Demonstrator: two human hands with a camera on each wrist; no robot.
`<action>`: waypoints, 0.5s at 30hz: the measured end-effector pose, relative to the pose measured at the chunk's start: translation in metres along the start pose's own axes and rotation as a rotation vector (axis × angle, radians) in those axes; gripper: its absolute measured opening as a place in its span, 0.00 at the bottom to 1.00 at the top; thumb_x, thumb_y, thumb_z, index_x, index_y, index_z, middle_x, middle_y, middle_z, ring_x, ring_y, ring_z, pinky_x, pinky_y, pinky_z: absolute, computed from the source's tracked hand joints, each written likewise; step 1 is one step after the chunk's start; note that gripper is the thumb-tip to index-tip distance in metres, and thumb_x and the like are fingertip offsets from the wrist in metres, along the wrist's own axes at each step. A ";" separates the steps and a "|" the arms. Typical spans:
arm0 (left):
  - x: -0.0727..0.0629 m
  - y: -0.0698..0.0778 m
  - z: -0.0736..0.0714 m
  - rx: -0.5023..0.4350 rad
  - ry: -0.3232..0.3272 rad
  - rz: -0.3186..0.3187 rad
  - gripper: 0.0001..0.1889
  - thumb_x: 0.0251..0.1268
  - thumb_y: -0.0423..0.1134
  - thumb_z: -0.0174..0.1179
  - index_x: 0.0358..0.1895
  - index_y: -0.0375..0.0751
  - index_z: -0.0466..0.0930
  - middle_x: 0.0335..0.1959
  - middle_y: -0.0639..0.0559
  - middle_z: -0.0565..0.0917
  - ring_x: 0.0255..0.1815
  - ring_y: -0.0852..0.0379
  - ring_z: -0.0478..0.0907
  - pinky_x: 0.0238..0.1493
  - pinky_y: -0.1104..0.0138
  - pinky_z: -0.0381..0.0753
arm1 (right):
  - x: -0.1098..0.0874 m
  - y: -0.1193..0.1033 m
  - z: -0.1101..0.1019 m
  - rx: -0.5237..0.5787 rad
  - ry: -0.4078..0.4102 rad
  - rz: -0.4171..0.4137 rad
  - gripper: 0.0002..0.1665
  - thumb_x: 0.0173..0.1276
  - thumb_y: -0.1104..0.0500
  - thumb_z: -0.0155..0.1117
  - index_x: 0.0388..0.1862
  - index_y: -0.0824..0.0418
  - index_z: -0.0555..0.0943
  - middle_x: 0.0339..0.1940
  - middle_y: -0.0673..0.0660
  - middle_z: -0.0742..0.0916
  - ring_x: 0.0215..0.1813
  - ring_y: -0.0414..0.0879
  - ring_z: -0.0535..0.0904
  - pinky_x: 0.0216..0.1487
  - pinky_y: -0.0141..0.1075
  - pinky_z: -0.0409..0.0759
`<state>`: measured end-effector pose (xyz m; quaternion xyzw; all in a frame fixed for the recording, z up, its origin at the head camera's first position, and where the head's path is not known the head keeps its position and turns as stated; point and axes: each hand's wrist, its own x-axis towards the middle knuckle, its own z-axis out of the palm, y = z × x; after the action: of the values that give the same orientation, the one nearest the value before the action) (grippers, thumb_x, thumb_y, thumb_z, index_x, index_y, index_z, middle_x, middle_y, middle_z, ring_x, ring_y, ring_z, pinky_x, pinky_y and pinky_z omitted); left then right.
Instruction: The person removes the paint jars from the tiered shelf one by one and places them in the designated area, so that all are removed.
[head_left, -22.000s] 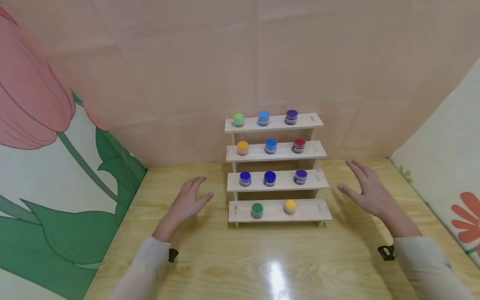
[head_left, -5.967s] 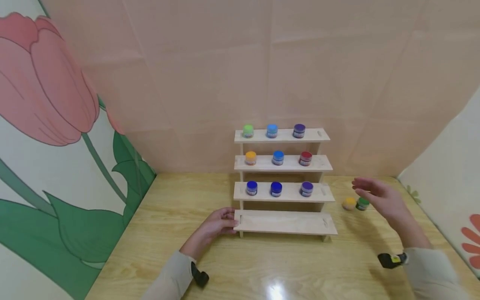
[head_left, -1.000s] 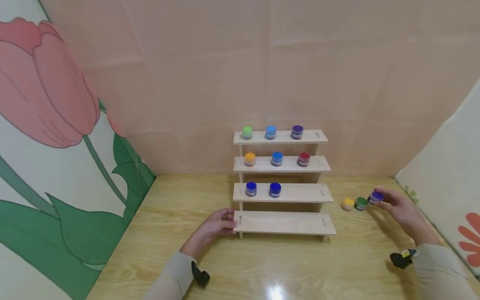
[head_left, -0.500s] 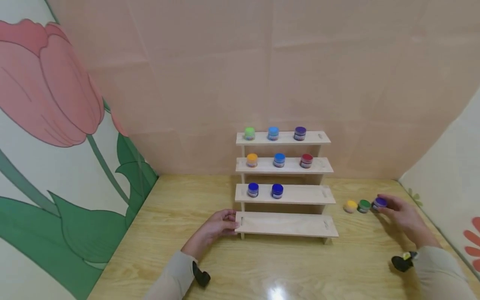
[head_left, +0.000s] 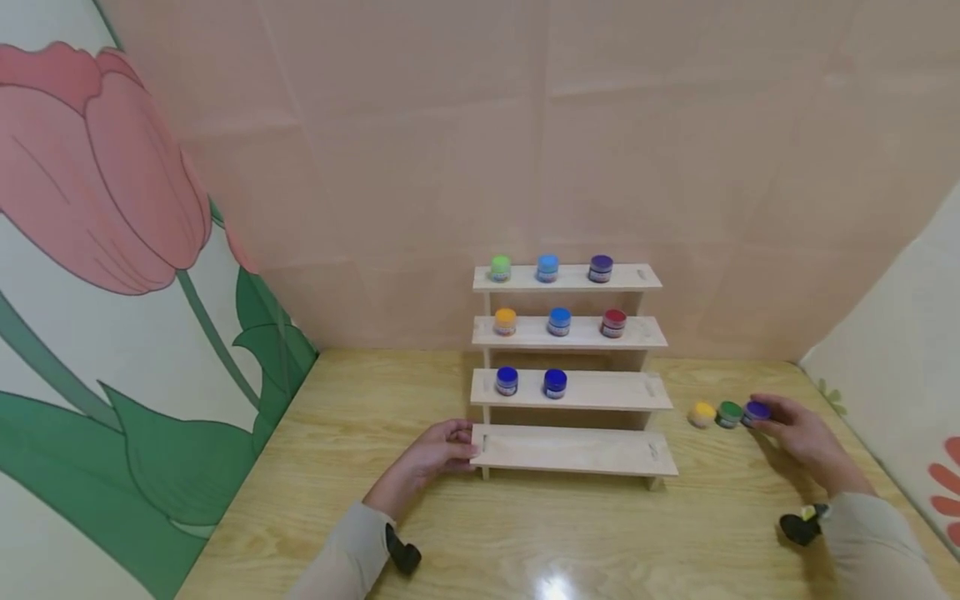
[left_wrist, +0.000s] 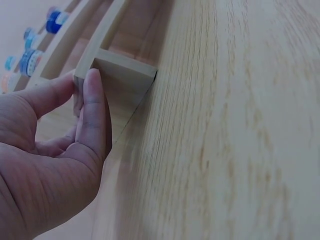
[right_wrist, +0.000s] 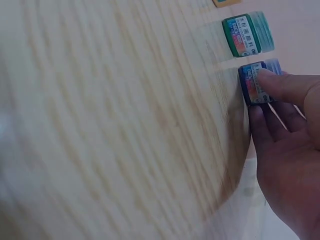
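Note:
My right hand (head_left: 806, 442) grips a purple-lidded paint jar (head_left: 756, 412) between thumb and fingers, down at the tabletop right of the rack. In the right wrist view the thumb lies across that jar's label (right_wrist: 254, 85). Just left of it stand a green paint jar (head_left: 728, 414) and a yellow paint jar (head_left: 702, 414), in a row. With thumb and fingers my left hand (head_left: 427, 458) pinches the left end of the rack's bare bottom shelf (head_left: 573, 450). The left wrist view shows the thumb above the board's end (left_wrist: 78, 90) and a finger against its underside.
The wooden four-tier rack carries dark blue jars (head_left: 507, 381) on the second tier from below. Orange, blue and red jars (head_left: 613, 323) stand above them; light green, light blue and dark purple jars (head_left: 600, 268) occupy the top. A draped wall rises behind the table (head_left: 525, 533).
Yellow and green jars went from the bottom shelf to the table on the right. The purple jar left its tier and has come down beside the green one. My left hand took hold of the rack.

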<state>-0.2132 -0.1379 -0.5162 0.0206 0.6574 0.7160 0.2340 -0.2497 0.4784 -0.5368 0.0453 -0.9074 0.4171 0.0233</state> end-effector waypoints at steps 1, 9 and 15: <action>0.000 0.000 0.000 0.001 0.000 0.000 0.31 0.66 0.24 0.62 0.71 0.25 0.64 0.46 0.46 0.74 0.40 0.54 0.80 0.41 0.67 0.89 | 0.000 0.000 0.000 -0.016 -0.002 0.001 0.35 0.76 0.53 0.62 0.72 0.74 0.65 0.56 0.57 0.85 0.45 0.13 0.66 0.39 0.14 0.69; 0.000 -0.001 -0.001 0.005 -0.005 0.013 0.31 0.65 0.24 0.63 0.71 0.24 0.64 0.46 0.46 0.75 0.39 0.54 0.80 0.40 0.67 0.89 | 0.001 -0.015 -0.006 -0.080 0.016 -0.080 0.31 0.77 0.58 0.59 0.69 0.77 0.66 0.59 0.62 0.83 0.47 0.14 0.65 0.39 0.13 0.68; 0.001 -0.002 -0.001 0.012 0.004 0.007 0.31 0.65 0.24 0.63 0.70 0.25 0.64 0.46 0.46 0.75 0.40 0.53 0.81 0.41 0.66 0.89 | 0.002 -0.048 -0.013 -0.045 0.122 -0.148 0.27 0.77 0.58 0.61 0.66 0.74 0.71 0.47 0.18 0.72 0.46 0.13 0.67 0.38 0.13 0.72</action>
<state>-0.2138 -0.1387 -0.5182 0.0230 0.6622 0.7128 0.2299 -0.2468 0.4570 -0.4920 0.0861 -0.9077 0.3955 0.1104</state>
